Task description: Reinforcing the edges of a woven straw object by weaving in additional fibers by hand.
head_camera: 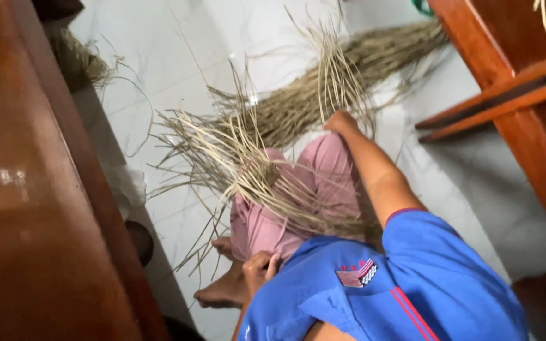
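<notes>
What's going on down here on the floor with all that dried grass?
A person in a blue shirt and pink trousers sits on the white tiled floor with a fan of long dried straw strips lying across the lap. The right hand reaches forward into the strips near the knee, where a bigger bundle of straw lies beyond. The left hand rests curled against the thigh, next to the bare feet. Dark wooden furniture stands on both sides.

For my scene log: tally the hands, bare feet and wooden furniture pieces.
Hands: 2 (left hand, right hand)
Bare feet: 2
Wooden furniture pieces: 2
Total: 6
</notes>
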